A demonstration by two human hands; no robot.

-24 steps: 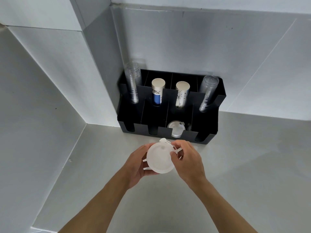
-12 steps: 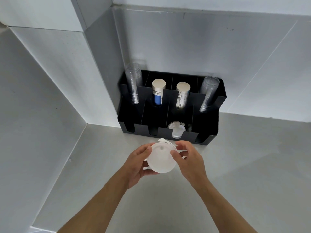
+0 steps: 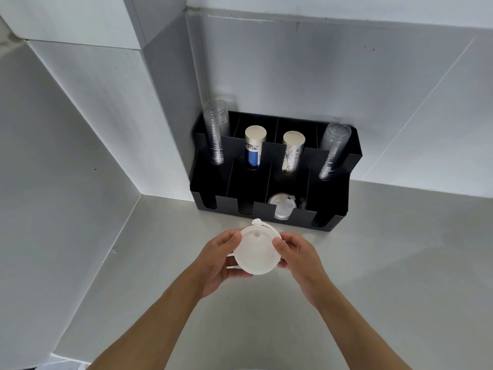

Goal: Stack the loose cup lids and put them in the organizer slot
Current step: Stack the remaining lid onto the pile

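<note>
lids (image 3: 256,252): matt white plastic | organizer (image 3: 336,182): smooth black plastic | counter (image 3: 386,263): smooth matt grey

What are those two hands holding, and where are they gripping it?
A stack of white cup lids, held by its rim: the left hand cups the left edge and underside, and the right hand pinches the right edge.

White lid stack (image 3: 256,251) held before black organizer (image 3: 333,217); lids (image 3: 281,208) in slot.
</note>
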